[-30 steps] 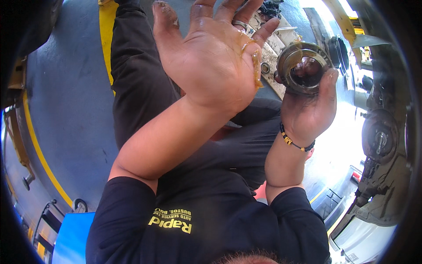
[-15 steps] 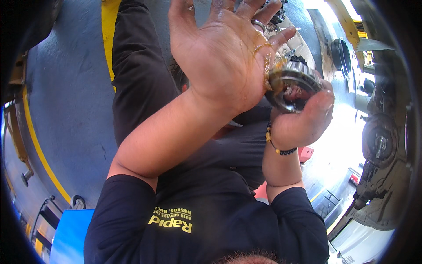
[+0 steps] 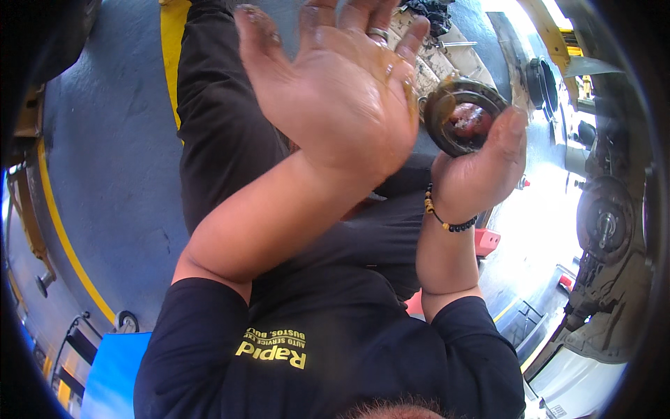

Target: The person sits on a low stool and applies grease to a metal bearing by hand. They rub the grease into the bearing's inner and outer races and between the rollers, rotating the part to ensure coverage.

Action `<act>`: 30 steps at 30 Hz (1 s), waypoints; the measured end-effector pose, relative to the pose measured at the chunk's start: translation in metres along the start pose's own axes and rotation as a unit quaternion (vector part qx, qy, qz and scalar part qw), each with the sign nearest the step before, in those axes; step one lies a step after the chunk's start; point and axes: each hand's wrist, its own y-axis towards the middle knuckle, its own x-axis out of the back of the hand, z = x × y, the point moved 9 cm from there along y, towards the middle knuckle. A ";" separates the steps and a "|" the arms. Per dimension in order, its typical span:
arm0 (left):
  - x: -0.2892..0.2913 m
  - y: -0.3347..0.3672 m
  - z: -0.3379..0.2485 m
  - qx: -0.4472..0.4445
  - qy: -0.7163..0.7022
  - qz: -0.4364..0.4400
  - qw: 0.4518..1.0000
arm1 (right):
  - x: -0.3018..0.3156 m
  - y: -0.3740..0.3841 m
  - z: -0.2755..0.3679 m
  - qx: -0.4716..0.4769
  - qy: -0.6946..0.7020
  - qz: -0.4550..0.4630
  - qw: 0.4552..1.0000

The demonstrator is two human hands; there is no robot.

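My left hand (image 3: 342, 105) is held palm up with its fingers apart, and amber grease is smeared along the palm's edge and the fingers. It wears a ring and holds no object. To its right, my right hand (image 3: 481, 167) grips a round roller bearing (image 3: 441, 112), the thumb on its near rim and fingertips showing through the centre hole. Grease clings to the bearing's side that faces my left palm. A small gap lies between palm and bearing. A beaded bracelet (image 3: 457, 225) circles my right wrist.
Beyond my hands, a stained cardboard-like sheet (image 3: 460, 59) on the blue floor carries a black crumpled item (image 3: 433, 17) and a metal rod (image 3: 457, 44). A wheel hub with a spindle (image 3: 606, 227) stands at the right. A blue-topped object (image 3: 115, 370) is at lower left.
My left hand has shifted left, away from the bearing, opening a gap between them. The bearing has tilted in my right hand, so its ring face shows more clearly.
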 end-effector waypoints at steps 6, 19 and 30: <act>0.004 0.005 0.002 -0.005 0.015 -0.002 1.000 | 0.006 -0.011 0.002 -0.057 -0.002 -0.002 0.998; 0.001 -0.007 0.006 -0.012 0.031 -0.002 0.999 | 0.025 -0.004 0.005 -0.005 -0.039 -0.019 0.999; 0.000 -0.010 0.009 -0.009 0.034 -0.005 0.999 | 0.024 -0.006 0.002 -0.017 -0.034 -0.030 0.999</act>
